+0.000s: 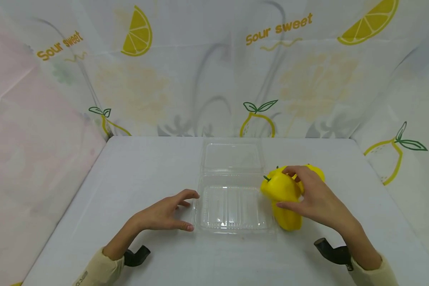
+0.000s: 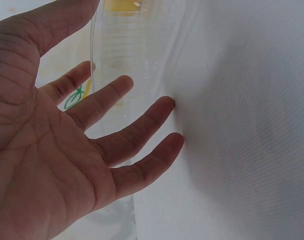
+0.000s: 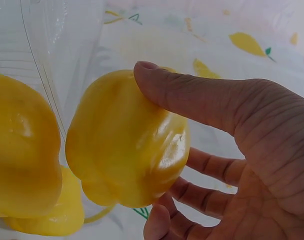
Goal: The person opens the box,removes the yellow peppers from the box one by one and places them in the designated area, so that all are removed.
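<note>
My right hand [image 1: 318, 200] grips a yellow bell pepper [image 1: 280, 187] with a green stem, thumb on one side and fingers on the other. The right wrist view shows this held pepper [image 3: 124, 140] in front of the palm. Below it in the head view lies another yellow pepper [image 1: 287, 217], and part of one more [image 1: 317, 171] shows behind the hand. An opened clear plastic clamshell box [image 1: 232, 206] lies left of the peppers. Fingers spread and holding nothing, my left hand [image 1: 162, 212] is at the box's left edge; its palm [image 2: 52, 165] faces the left wrist camera.
The box's lid [image 1: 232, 157] is folded back toward the rear curtain [image 1: 186, 71], which has printed lemons. A white cloth [image 1: 136, 167] covers the table. Dark curved pieces [image 1: 137, 256] stick out by both wrists.
</note>
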Tool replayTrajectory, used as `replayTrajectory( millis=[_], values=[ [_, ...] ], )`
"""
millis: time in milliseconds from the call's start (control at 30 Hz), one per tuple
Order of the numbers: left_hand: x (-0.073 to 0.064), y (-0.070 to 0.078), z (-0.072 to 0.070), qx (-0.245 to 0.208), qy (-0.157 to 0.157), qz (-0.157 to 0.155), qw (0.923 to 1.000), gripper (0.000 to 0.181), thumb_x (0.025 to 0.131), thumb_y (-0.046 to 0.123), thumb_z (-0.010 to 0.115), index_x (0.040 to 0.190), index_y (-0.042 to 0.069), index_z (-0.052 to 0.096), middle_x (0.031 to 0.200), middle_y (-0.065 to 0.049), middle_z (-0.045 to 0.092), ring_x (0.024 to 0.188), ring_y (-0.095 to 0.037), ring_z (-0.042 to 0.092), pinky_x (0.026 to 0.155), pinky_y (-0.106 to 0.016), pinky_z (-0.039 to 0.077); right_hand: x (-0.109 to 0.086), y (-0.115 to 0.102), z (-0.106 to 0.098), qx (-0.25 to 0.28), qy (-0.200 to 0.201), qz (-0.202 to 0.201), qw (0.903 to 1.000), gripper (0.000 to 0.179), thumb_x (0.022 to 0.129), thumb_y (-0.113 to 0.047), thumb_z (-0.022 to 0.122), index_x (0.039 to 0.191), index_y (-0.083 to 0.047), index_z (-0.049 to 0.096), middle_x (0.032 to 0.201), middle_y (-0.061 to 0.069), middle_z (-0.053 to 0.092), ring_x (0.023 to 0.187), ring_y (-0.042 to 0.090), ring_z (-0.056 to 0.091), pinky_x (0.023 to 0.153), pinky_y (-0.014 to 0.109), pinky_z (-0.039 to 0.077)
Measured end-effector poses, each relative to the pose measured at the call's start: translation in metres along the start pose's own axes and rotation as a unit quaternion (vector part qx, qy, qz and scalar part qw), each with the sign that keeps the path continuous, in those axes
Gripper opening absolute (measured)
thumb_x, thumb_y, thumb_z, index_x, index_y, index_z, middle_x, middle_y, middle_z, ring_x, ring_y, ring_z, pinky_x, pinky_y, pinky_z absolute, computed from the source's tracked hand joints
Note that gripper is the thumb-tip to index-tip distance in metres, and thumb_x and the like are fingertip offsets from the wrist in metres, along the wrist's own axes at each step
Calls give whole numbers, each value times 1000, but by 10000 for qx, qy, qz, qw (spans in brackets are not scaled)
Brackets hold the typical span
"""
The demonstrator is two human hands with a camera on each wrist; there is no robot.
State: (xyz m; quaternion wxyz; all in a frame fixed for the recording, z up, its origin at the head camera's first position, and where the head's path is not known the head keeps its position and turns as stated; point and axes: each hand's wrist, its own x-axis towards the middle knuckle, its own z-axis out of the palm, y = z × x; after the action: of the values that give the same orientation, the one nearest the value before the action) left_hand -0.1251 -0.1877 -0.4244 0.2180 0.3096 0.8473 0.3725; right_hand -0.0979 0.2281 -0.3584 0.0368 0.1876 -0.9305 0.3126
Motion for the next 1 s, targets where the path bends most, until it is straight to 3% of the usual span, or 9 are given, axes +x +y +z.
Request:
replayTrajectory(
  millis=[167,500,1000],
  values=[
    [0,1,-1,12,-5,-35,10000,86,78,46,82,146,19,37,146,0,45,123,-24,56,101,-52,43,-3,3,-4,-70,118,-76,9999,77,69,-30,92,130,-11,49,119,4,53,103,22,50,83,45,49],
    [0,1,-1,-9,2,15,10000,85,80,46,81,146,17,36,146,-2,45,123,-26,56,101,-54,42,-10,8,-13,-201,270,-121,9994,76,72,-38,89,131,-12,49,119,2,52,98,17,47,77,31,46],
    [-1,1,0,-33,-12,-61,10000,86,79,46,82,146,19,37,146,0,45,123,-23,55,101,-52,42,-22,23,-21,-558,497,-263,9969,80,69,-34,92,134,-13,51,116,4,53,95,14,42,70,23,39]
  ],
)
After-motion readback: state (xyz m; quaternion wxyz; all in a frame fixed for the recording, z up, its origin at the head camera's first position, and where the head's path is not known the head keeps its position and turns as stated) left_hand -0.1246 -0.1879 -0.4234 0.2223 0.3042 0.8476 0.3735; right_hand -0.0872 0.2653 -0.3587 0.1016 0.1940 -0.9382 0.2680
